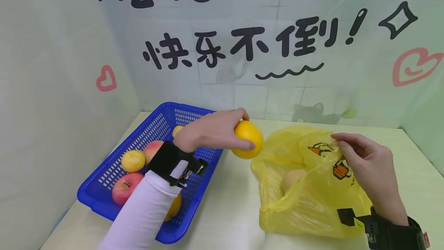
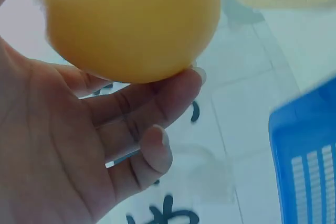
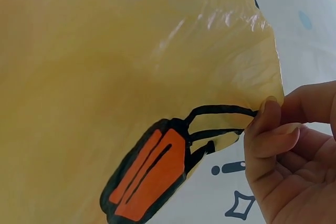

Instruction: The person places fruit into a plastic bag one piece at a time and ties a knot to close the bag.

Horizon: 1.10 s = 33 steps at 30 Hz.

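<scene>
My left hand point(image 1: 218, 128) grips an orange point(image 1: 250, 139) between thumb and fingers, above the table between the blue basket and the yellow bag. In the left wrist view the orange point(image 2: 131, 24) rests against curled fingers. A yellow plastic bag point(image 1: 312, 215) with printed drawings lies on the table at the right, its mouth held up. My right hand point(image 1: 372, 169) pinches the edge of that mouth; the right wrist view shows thumb and fingertips on the bag's film point(image 3: 157, 66). A pale round fruit point(image 1: 294, 178) shows inside the bag, partly behind the film.
A blue plastic basket point(image 1: 88, 194) at the left holds a red apple point(image 1: 126, 188), a yellow fruit point(image 1: 133, 161), a peach-coloured fruit point(image 1: 152, 150) and other fruit, partly hidden by my left arm. A printed curtain point(image 1: 215, 99) hangs behind the pale table point(image 1: 232, 203).
</scene>
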{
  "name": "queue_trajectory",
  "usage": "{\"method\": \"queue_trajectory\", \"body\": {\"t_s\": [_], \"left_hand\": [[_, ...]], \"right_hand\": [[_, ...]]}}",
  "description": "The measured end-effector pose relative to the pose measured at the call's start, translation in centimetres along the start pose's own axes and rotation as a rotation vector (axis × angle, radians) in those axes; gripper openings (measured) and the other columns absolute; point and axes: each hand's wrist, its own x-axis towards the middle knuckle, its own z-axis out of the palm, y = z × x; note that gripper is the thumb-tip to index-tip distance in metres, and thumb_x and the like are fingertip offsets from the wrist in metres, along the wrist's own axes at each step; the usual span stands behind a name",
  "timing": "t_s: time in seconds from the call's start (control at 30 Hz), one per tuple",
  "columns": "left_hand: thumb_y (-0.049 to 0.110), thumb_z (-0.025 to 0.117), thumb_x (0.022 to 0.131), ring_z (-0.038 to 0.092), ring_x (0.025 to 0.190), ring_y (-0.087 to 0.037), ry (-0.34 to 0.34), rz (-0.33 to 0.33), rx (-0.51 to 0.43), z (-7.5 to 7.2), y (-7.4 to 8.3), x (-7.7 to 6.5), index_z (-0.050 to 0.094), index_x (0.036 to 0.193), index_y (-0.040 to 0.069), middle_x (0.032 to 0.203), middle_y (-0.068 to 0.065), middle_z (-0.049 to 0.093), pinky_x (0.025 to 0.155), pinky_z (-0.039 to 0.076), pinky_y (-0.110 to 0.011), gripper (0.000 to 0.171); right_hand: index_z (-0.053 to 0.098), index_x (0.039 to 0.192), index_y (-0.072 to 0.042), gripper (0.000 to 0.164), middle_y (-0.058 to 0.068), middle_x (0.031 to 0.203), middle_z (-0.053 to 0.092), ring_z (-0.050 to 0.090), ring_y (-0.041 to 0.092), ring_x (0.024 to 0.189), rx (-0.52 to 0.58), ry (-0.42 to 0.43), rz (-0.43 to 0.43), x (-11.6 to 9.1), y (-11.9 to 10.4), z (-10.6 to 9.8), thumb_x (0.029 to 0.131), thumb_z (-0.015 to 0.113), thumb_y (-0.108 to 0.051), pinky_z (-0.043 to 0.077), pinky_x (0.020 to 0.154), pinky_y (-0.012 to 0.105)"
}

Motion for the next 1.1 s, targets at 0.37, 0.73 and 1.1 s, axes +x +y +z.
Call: {"method": "queue_trajectory", "body": {"t_s": [0.37,0.73,1.1], "left_hand": [[0.053,0.062,0.080,0.057,0.080,-0.013,-0.061,0.094,0.089,1.7,3.0,3.8,0.046,0.120,0.019,0.094,0.003,0.059,0.066,0.048,-0.026,0.055],[0.056,0.063,0.083,0.057,0.080,-0.012,-0.132,0.134,0.044,3.5,5.5,6.1,0.043,0.115,0.019,0.094,0.003,0.057,0.067,0.048,-0.021,0.052],[0.059,0.062,0.085,0.056,0.083,-0.008,-0.193,0.146,0.018,4.8,7.0,8.4,0.045,0.111,0.022,0.096,0.006,0.057,0.070,0.046,-0.019,0.049]], "right_hand": [[0.068,0.120,-0.001,0.028,-0.035,0.093,0.062,0.060,-0.011,0.076,-0.008,0.006,-0.021,0.0,0.2,0.3,0.099,0.058,-0.017,0.048,0.063,0.006],[0.069,0.120,-0.003,0.026,-0.036,0.095,0.060,0.057,-0.005,0.070,-0.026,0.009,-0.061,0.1,0.0,0.7,0.099,0.058,-0.015,0.044,0.056,0.010],[0.068,0.120,-0.001,0.027,-0.037,0.100,0.058,0.058,-0.012,0.080,-0.027,0.011,-0.055,0.3,0.0,0.7,0.099,0.058,-0.015,0.046,0.068,0.002]]}}
